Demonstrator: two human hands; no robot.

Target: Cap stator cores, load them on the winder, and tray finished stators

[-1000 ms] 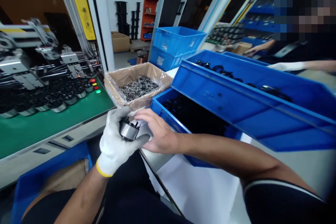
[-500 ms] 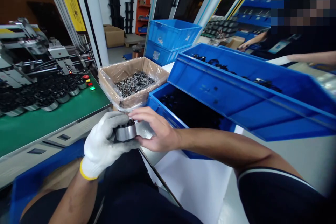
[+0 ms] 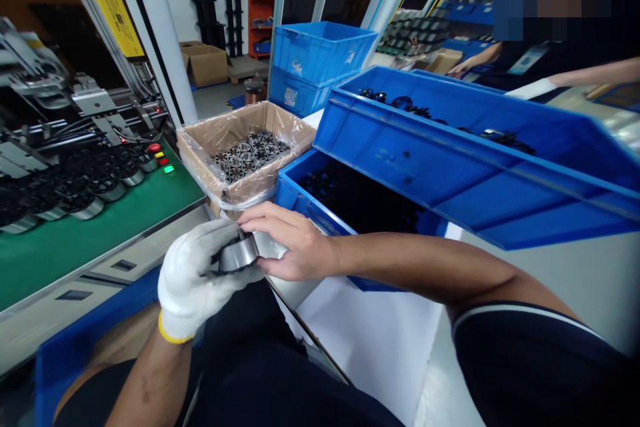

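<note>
My left hand [image 3: 197, 277], in a white glove with a yellow cuff, is closed round a short silver metal cylinder [image 3: 237, 255] with a dark top. My bare right hand [image 3: 285, 243] rests its fingers on the same cylinder from the right and above. Both hands hover over the table's near corner, just in front of a plastic-lined cardboard box [image 3: 200, 153] with several ring-shaped metal parts [image 3: 250, 152] in it.
A blue bin [image 3: 295, 197] of black parts sits right of my hands, with a tilted blue bin [image 3: 450, 153] above it. Left is a green-topped machine [image 3: 100, 213] with rows of dark round parts [image 3: 75, 180]. Another person's arms [image 3: 585, 73] reach in at the far right.
The cylinder has turned in my hands, from its dark toothed face showing to its silver side showing. Both hands shifted slightly left in view as my head moved.
</note>
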